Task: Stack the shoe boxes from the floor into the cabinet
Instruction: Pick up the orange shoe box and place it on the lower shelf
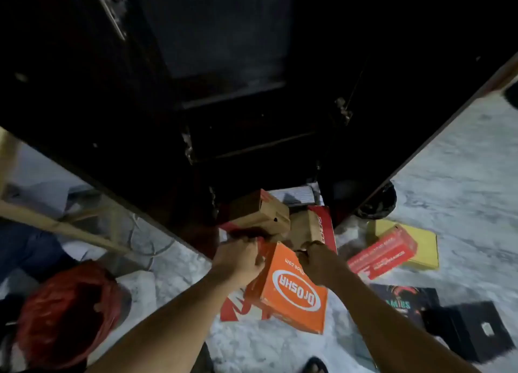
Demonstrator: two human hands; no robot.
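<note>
Dim room, and a black cabinet fills the whole upper half of the frame, its doors swung open to the left and right and its inside too dark to read. Below it, pale marbled floor spreads across the lower frame. At the lower left sits a red plastic bag.

Your task thing, the orange shoe box, is at lower centre, just in front of the cabinet's foot, with its printed lid facing you. It lies partly over a red and white box; whether it is lifted clear, you cannot tell.

Your left hand grips the orange box's far left corner with curled fingers. Your right hand is clenched over its far right edge. The box runs from between your hands back toward you.

Just beyond your knuckles, two brown cardboard boxes lean against each other at the cabinet's base. To the right, well apart from your hands, a red box rests on a yellow box. Nearer the lower right lie a dark printed box and a black box.
</note>
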